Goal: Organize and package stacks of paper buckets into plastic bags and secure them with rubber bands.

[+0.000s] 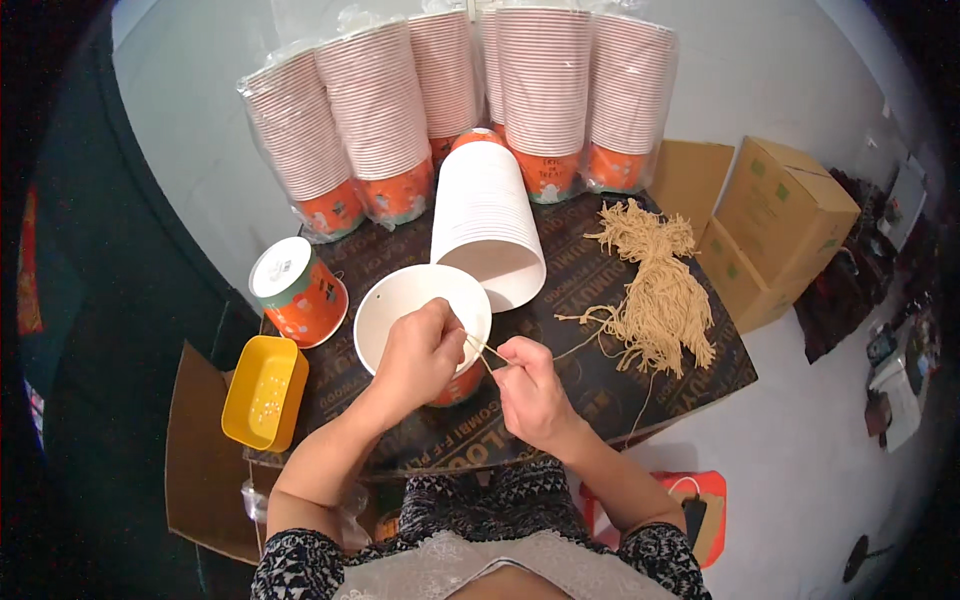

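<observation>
A white-lined orange paper bucket stands mouth up near the table's front edge. Over its opening is my left hand, fingers closed on a thin tan cord. Just right of the rim, my right hand pinches the same cord, which runs short and taut between the two hands. Whether the cord passes through the bucket's wall is hidden by my fingers. A small dark hole shows in the wall at the far left. To the right lies a bundle of tan cords, with loose strands trailing toward my right hand.
Nested white buckets lie on their side behind. An upside-down orange bucket and a yellow tub with small white bits stand left. Plastic-wrapped bucket stacks line the back of the dark table. Cardboard boxes sit beyond its right edge.
</observation>
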Available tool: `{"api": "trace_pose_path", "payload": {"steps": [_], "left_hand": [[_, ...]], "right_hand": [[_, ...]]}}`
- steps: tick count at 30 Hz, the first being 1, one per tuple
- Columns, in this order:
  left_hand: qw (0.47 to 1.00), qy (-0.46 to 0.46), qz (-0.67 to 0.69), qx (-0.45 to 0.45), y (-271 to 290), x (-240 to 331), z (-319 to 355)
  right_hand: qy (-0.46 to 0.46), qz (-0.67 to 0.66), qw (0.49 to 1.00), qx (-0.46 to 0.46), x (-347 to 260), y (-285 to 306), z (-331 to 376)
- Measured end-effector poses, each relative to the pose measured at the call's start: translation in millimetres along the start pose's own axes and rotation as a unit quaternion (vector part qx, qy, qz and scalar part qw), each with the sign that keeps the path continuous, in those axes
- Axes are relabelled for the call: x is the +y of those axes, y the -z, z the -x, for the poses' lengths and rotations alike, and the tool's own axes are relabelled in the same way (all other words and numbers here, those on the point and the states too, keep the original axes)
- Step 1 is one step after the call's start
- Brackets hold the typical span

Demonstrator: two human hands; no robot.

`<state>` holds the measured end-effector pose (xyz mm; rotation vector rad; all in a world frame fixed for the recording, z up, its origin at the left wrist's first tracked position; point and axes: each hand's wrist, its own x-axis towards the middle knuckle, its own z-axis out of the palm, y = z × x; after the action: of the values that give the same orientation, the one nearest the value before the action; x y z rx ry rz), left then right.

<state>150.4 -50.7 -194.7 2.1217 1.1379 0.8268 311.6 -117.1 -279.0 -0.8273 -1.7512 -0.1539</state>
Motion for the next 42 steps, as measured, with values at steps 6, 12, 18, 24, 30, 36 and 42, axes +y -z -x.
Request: {"api": "trace_pose_path", "payload": {"steps": [6,12,18,24,30,36,42], "left_hand": [[0.991,-0.106,-0.076,0.037,1.6,3.7,5.8],[0.975,-0.192,-0.113,0.006,6.2,13.1,23.2],[0.978,-0.189,-0.079,-0.024,6.9,16.0,32.2],[0.982,-0.182,-0.047,-0.013,5.7,16.0,30.8],[0.982,-0.181,-0.045,-0.011,4.4,18.7,25.0],[0.978,-0.201,-0.061,-0.005,1.2,10.3,19.3],[0.986,-0.163,-0.026,-0.037,5.2,14.4,23.5]], "right_hand": [[-0.107,-0.073,0.989,0.071,-3.8,-3.8,-6.1],[-0.285,-0.222,0.923,0.131,-12.6,-17.5,-7.7],[-0.325,-0.273,0.893,0.149,-12.1,-29.4,-5.8],[-0.282,-0.187,0.932,0.127,-16.8,-21.1,-9.2],[-0.165,-0.107,0.976,0.091,-16.9,-9.7,-13.8],[-0.232,-0.276,0.929,0.088,-6.4,-14.7,-3.3],[-0.399,-0.522,0.751,0.068,-11.9,-10.5,-3.5]]}}
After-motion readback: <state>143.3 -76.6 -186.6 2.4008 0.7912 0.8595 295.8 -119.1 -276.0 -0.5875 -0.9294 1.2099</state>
